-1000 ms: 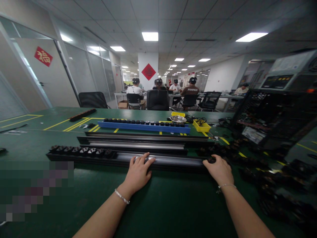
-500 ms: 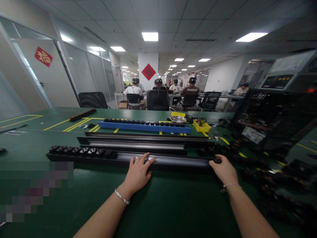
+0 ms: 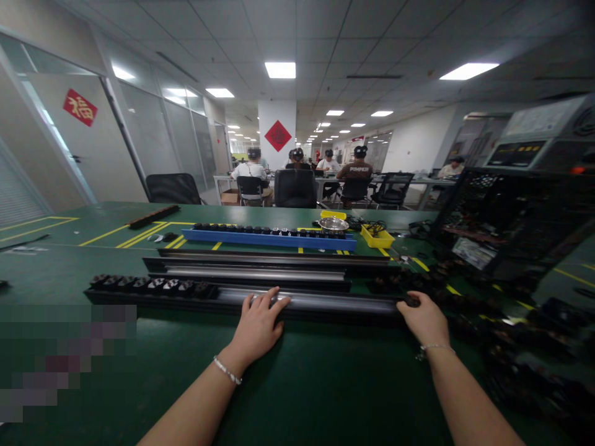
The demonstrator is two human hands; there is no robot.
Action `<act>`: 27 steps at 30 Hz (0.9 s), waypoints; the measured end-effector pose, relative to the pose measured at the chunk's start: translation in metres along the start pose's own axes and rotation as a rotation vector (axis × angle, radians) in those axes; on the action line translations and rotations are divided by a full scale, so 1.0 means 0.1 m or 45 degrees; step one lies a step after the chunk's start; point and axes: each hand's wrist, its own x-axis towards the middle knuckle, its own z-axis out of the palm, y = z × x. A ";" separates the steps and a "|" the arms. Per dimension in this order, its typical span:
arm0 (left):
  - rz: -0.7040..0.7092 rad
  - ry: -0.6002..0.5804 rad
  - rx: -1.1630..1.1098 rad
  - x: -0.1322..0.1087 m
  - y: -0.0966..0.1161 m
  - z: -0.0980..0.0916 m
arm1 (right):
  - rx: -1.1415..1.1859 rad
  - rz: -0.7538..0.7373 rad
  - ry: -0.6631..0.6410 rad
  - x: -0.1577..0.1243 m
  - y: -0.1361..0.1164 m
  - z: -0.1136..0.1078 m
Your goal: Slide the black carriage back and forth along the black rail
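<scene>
A long black rail (image 3: 344, 303) with a shiny grey channel lies across the table in front of me. Several black blocks (image 3: 155, 284) sit in a row along its left part. Fingers spread, my left hand (image 3: 260, 325) rests on the middle of the channel. At the rail's right end, my right hand (image 3: 426, 319) pinches a small dark part (image 3: 411, 301), mostly covered by the fingers. I cannot tell whether that part touches the rail. Just behind lies another black rail (image 3: 251, 272) with a bare channel.
Farther back is a blue rail (image 3: 269, 238) filled with black blocks. A metal bowl (image 3: 333, 223) and a yellow tray (image 3: 379, 238) stand behind its right end. Loose dark parts (image 3: 506, 353) and an open computer case (image 3: 493, 210) crowd the right side.
My right hand has shifted slightly to the right with the small dark part. My left hand keeps its place on the rail. The view has moved very slightly.
</scene>
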 end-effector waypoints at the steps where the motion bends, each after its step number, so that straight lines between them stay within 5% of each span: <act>1: 0.001 0.001 0.002 0.00 0.00 0.00 | 0.005 0.009 0.002 0.00 0.01 0.00; 27: 0.009 0.003 0.011 0.00 -0.02 0.01 | 0.089 0.158 0.182 0.03 0.17 -0.04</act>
